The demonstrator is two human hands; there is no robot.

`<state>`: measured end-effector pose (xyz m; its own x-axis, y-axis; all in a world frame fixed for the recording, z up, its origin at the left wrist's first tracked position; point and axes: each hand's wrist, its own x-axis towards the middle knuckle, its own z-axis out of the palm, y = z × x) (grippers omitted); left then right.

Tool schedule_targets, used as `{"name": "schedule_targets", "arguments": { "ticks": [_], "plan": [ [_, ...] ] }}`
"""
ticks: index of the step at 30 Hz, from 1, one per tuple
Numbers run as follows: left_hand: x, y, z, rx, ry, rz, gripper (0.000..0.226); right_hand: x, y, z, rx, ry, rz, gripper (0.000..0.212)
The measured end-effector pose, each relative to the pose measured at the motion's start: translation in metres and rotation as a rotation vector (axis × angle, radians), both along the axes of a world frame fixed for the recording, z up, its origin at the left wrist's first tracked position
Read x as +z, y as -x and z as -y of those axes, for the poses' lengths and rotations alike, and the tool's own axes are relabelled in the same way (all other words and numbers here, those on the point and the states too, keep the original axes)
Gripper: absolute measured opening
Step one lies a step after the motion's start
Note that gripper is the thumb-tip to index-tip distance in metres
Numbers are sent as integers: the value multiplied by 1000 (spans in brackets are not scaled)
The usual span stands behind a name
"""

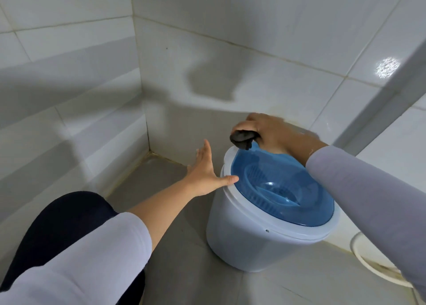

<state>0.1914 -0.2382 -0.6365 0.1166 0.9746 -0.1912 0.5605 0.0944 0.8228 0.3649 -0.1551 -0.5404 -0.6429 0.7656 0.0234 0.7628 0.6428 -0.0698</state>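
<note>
A small white tub-shaped washer (242, 242) stands on the grey floor in a tiled corner. A translucent blue lid (283, 187) covers its top. My left hand (205, 173) is stretched out flat beside the tub's left rim, thumb touching the rim edge. My right hand (269, 134) hovers over the far edge of the lid and grips a small bunched dark cloth (242, 140), which hangs just above the lid's rim.
White tiled walls (80, 97) meet in a corner behind the tub. A white round base (368, 265) sits on the floor at right. My dark-trousered knee (64, 224) is at lower left. Grey floor (184, 270) lies between knee and tub.
</note>
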Motion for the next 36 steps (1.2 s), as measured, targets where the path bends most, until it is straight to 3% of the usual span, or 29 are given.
{"name": "schedule_targets", "arguments": {
  "ticks": [4,11,18,32,36],
  "plan": [
    [6,4,-29,-18,-45,-35,124,-12,2,7,67,25,69,60],
    [10,9,-41,-86,-29,-108,127,-27,6,2,234,-157,95,45],
    [11,9,-42,-111,-19,-121,126,-35,0,-17,190,-195,37,47],
    [0,11,-48,-110,-9,-44,128,-25,-5,-55,43,-284,194,39],
    [0,12,-52,-126,-12,-65,131,-14,-6,-63,-98,-224,203,42]
  ]
}}
